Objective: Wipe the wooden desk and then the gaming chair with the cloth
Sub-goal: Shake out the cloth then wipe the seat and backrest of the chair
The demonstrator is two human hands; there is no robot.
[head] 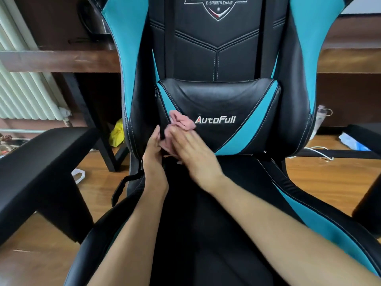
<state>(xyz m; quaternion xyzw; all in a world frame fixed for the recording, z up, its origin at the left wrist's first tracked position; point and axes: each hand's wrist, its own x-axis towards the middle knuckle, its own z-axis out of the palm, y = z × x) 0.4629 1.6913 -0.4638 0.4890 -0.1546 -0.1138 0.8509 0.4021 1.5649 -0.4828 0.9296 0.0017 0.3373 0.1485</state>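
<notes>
Flat right hand (191,153) pressing the pink cloth (183,120) onto the lumbar cushion (222,104), just left of frame centre.
Its fingers lie fairly straight over the cloth, palm down, not bunched round it. The left hand (153,155) sits just beside it, fingers up along the cushion's left edge; whether it pinches that edge I cannot tell. The wooden desk (51,60) runs behind the gaming chair (216,58), so the chair half of the job seems to be in hand. To wipe well, steady the cushion with the left hand, spread the cloth under the palm, stroke in overlapping passes toward the blue stripe at right, then follow the seam above the seat (206,203).
</notes>
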